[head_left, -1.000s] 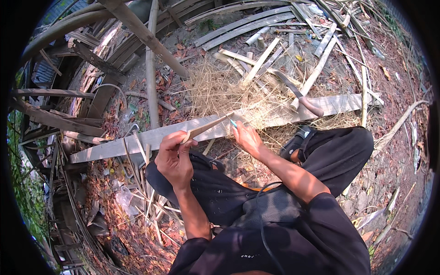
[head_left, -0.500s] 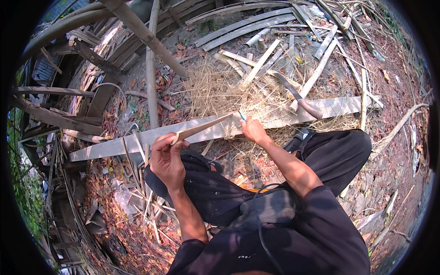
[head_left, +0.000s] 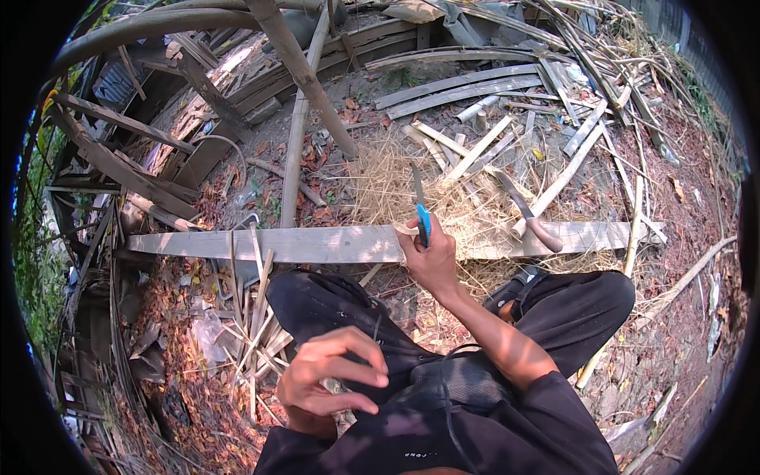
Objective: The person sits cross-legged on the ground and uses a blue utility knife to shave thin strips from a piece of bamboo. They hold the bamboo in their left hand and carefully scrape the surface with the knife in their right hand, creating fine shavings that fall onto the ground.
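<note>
My right hand [head_left: 431,257] is closed around the blue handle of a knife [head_left: 424,222], its narrow dark blade pointing away from me. A pale strip end [head_left: 404,229] shows at my right thumb; most of it is hidden, and whether the hand grips it is unclear. Both are above the long grey plank [head_left: 317,245] lying across in front of my knees. My left hand [head_left: 336,376] hangs over my lap with curved fingers apart and nothing in them. A curved tool with a brown handle [head_left: 542,236] rests across the plank on the right.
Pale shavings [head_left: 388,178] heap up beyond the plank, with cut wood strips [head_left: 479,148] behind them. A bundle of thin sticks [head_left: 257,324] lies left of my knee. One slanting post [head_left: 305,71] and a stacked timber frame [head_left: 150,178] stand at far left.
My left hand has let go of the pale strip and drawn back toward my lap. My right hand now holds the knife pointing away, nearer the plank's middle. The view has shifted.
</note>
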The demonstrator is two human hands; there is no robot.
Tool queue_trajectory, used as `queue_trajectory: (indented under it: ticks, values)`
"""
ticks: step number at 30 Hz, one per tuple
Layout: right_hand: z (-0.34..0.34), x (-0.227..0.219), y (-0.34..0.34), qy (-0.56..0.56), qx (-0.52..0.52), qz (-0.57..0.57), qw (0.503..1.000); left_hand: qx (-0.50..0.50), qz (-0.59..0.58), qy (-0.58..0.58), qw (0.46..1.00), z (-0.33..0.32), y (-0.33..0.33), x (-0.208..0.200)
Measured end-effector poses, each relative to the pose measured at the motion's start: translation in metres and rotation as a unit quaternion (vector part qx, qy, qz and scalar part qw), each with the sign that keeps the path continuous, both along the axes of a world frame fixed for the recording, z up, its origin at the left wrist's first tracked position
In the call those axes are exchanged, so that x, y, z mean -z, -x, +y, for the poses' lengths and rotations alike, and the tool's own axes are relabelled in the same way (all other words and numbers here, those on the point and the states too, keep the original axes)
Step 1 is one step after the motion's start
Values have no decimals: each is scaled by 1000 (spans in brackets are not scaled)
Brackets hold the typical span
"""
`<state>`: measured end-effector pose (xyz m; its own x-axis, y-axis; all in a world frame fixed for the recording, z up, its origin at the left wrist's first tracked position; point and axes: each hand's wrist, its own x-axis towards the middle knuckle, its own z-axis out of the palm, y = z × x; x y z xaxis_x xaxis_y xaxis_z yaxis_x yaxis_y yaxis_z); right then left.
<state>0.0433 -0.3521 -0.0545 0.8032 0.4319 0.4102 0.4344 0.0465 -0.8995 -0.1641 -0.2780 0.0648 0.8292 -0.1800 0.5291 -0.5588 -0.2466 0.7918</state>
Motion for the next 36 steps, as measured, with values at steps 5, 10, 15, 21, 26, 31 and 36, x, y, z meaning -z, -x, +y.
queue_trajectory:
  ticks: [5,10,15,21,26,31,36]
  values:
    - [5,4,-12,-6,0,8,1000,417,24,94,904,-41,-1,-6]
    - [7,1,-16,24,26,-19,999,460,-14,112,881,-56,-11,-17]
    - [-2,3,-22,21,16,-50,998,376,5,113,919,-34,2,-14]
    - [-11,-7,-29,-4,4,-19,1000,428,47,81,899,-45,8,-14]
    - [-7,7,-29,-5,-8,-54,998,414,43,69,907,-50,12,-11]
    - [-1,12,-25,-16,3,-74,997,294,56,254,920,-61,27,-11]
    - [-2,17,-27,-13,44,-81,996,130,89,657,737,-87,30,-12]
